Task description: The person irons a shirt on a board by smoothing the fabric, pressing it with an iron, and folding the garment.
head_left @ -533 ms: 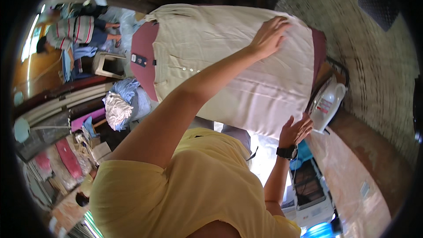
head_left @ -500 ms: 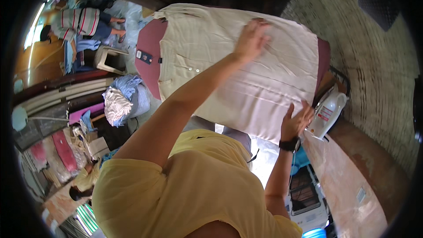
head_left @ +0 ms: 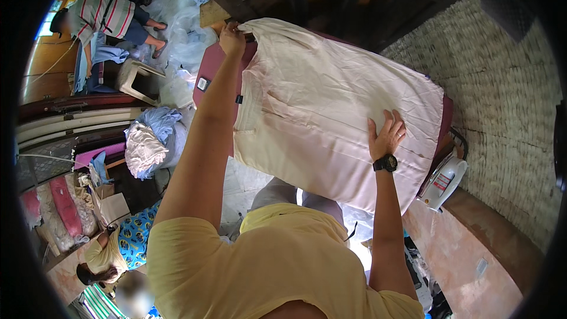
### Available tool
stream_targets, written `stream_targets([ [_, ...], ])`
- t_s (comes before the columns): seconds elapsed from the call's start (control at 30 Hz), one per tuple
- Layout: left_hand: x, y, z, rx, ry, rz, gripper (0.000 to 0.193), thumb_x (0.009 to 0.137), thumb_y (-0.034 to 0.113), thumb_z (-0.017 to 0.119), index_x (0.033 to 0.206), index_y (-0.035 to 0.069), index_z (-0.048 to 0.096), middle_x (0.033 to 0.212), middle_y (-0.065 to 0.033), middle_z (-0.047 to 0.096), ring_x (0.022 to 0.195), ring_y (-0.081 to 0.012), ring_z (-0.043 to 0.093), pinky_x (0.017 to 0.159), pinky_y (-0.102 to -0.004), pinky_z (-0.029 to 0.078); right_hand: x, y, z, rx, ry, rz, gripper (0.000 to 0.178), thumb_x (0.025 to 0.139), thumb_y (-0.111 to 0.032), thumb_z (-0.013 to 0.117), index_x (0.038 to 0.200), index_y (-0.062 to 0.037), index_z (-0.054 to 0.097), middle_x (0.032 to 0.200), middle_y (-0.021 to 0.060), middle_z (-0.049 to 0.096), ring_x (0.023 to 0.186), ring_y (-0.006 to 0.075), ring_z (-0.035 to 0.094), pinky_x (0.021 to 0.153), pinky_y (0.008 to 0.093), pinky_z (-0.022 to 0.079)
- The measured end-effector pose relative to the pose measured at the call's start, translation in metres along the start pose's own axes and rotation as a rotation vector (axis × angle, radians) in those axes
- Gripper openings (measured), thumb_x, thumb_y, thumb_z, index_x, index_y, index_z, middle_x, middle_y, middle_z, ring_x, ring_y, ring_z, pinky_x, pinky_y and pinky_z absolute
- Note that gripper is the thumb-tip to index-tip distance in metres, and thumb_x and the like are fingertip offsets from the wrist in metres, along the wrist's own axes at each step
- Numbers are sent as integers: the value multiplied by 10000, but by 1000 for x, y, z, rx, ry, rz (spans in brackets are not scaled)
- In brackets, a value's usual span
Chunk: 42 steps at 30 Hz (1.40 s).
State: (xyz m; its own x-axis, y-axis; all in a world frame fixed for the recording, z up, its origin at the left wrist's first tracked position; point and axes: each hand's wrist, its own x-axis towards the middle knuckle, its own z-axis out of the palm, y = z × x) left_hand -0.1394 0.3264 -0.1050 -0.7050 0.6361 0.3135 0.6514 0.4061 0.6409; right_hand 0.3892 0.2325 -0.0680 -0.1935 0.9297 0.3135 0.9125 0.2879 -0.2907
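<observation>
A cream shirt (head_left: 331,94) lies spread over a maroon padded ironing board (head_left: 207,65), with light creases across its upper part. My left hand (head_left: 232,38) is closed on the shirt's far left corner, by the board's left end. My right hand (head_left: 388,136), with a black watch on the wrist, rests on the right part of the shirt with its fingers spread. A small dark tag (head_left: 202,84) shows on the maroon cover beside the collar. The white iron (head_left: 443,180) stands at the board's right end, apart from both hands.
A bundle of blue and white clothes (head_left: 153,142) lies to the left, below a pale plastic stool (head_left: 139,80). A person in a striped shirt (head_left: 109,15) stands far left; another in a blue patterned garment (head_left: 133,239) is lower left. A dark wooden piece (head_left: 331,0) borders the far side.
My left hand has moved from the middle of the shirt to its far left corner and closed there. My right hand has moved from near the iron onto the shirt.
</observation>
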Motion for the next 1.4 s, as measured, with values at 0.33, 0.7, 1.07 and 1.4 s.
stream_targets([
  [0.33, -39, 124, -59, -304, 236, 580, 382, 669, -114, 510, 1016, 27, 584, 973, -164, 534, 862, -347, 560, 728, -402, 468, -3, -2, 6, 15, 37, 29, 442, 901, -402, 638, 1247, -140, 550, 1349, 130, 474, 1224, 372, 424, 1000, 546, 332],
  [0.7, -27, 185, 44, -170, -643, 913, 428, 714, 23, 706, 1123, 111, 614, 1141, -112, 568, 1111, -308, 576, 918, -398, 496, 12, 4, 6, 42, -71, 125, 371, 862, -372, 689, 1129, -133, 593, 1270, 130, 493, 1155, 374, 443, 956, 539, 356],
  [1.07, -28, 29, -38, 75, -346, 596, 278, 808, 228, 742, 1034, 116, 626, 1092, -116, 587, 1057, -362, 534, 894, -495, 434, 179, -71, 71, 207, -132, -262, 209, 813, -85, 681, 1019, -91, 649, 1084, 116, 593, 1031, 354, 559, 892, 482, 459],
  [1.4, -23, 73, -23, -120, -296, 511, 265, 855, 250, 698, 1011, 50, 620, 1000, -181, 590, 1004, -388, 562, 831, -464, 470, 196, -89, 84, 79, -408, -147, 150, 827, -146, 680, 960, -187, 626, 1096, 24, 593, 1106, 336, 509, 892, 523, 439],
])
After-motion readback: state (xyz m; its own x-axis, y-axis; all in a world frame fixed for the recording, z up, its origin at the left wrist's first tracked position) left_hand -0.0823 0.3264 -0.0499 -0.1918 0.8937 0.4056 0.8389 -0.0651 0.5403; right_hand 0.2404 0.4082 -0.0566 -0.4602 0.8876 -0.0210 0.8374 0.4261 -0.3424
